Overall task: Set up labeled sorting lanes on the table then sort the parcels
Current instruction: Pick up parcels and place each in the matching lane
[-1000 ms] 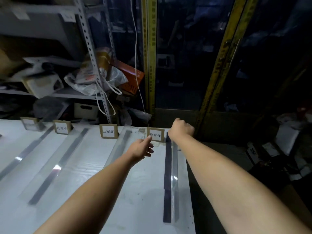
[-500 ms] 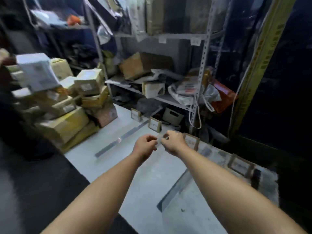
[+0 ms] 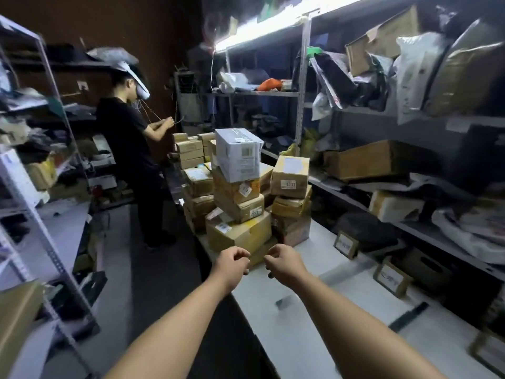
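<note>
A pile of cardboard parcels [image 3: 240, 231] stands at the far end of the white table [image 3: 314, 324], topped by a white box [image 3: 239, 154]. Framed lane labels [image 3: 345, 244] [image 3: 390, 277] stand along the table's right edge, with a dark divider strip [image 3: 408, 317] lying nearby. My left hand [image 3: 232, 265] and my right hand [image 3: 284, 262] hover side by side just in front of the lowest parcel, fingers loosely curled, holding nothing.
Another person [image 3: 134, 149] in black stands at the far left of the parcel pile. Metal shelving [image 3: 410, 165] packed with bags and boxes lines the right side. A shelf rack [image 3: 41, 214] stands at the left, with a dark floor aisle between.
My view has swung left from the labels and dividers toward the parcel pile. Both hands left the label and divider and came together near the parcels.
</note>
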Available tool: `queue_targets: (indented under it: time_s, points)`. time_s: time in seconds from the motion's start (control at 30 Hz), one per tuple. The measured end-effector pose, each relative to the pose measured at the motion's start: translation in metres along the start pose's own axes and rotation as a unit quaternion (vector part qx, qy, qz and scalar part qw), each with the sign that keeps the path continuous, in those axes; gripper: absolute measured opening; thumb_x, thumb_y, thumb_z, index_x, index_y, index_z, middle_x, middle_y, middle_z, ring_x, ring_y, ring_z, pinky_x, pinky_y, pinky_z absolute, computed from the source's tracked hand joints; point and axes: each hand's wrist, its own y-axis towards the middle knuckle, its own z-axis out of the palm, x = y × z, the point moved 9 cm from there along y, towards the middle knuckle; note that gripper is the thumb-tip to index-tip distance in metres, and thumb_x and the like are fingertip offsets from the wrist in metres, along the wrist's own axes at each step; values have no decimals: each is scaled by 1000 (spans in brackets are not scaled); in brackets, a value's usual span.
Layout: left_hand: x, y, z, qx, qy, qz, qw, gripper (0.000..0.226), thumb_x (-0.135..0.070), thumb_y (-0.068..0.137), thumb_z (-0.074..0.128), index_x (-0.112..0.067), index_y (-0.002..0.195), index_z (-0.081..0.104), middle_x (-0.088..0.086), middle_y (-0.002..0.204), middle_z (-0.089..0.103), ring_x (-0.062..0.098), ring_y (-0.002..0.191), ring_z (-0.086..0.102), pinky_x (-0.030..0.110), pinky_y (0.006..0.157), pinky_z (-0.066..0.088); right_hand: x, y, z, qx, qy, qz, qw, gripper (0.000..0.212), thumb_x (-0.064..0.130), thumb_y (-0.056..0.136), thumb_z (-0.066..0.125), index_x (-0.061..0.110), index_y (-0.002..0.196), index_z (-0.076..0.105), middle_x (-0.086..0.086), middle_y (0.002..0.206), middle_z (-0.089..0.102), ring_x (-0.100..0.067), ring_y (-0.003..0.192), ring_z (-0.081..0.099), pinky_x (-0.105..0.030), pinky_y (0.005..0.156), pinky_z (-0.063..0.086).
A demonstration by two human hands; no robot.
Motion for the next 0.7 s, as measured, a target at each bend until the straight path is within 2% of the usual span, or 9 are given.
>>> queue_targets:
  time_s: [0.13,0.23,0.33,0.47,0.53,0.6,0.7]
  points:
    - [6,42,-60,-8,-2,0,1000,14,-15,93,59,-25,91,69,1,89,72,14,74,68,29,71,56,41,43,35,-22,28,-11,999,14,30,93,67,17,99,67,-3,95,72,-19,80,72,-40,76,64]
    - [7,81,-89,-14,7,-1,1000,14,-14,91,61,-24,87,70,0,84,73,12,70,68,32,72,56,68,76,35,-61,45,-20,997,29,40,91,71,19,110,64,1,104,70,-17,95,67,-39,86,60]
    - [-7,120,-106,-28,0,12,1000,16,-11,91,62,-23,84,70,2,83,72,14,69,65,37,75,57,99,111,12,-131,33,-48,990,57,48,81,81,21,125,56,1,114,64,-20,110,62,-41,96,55]
    - [-43,164,-117,-49,-2,38,998,17,-12,93,62,-23,82,69,1,82,72,13,66,61,23,57,48,138,160,-23,-208,-12,-75,975,95,56,67,88,21,143,42,-5,132,51,-25,129,45,-40,107,46]
    - [-55,183,-120,-55,-10,41,998,18,-13,94,60,-24,83,69,5,87,73,20,74,68,30,62,55,153,179,-37,-232,-14,-87,969,105,60,63,89,23,146,34,-5,139,46,-27,133,40,-43,109,42]
    - [-66,198,-123,-61,-9,38,997,18,-15,95,57,-27,87,68,6,93,72,24,85,71,30,64,54,162,195,-43,-242,-6,-91,966,120,61,60,90,22,152,24,-7,146,41,-29,138,36,-46,113,39]
    - [-82,222,-128,-68,-3,48,997,17,-18,97,56,-24,102,71,2,101,71,19,92,66,31,75,54,173,213,-45,-250,13,-100,963,138,61,57,92,24,158,5,-10,152,33,-31,143,31,-50,119,34]
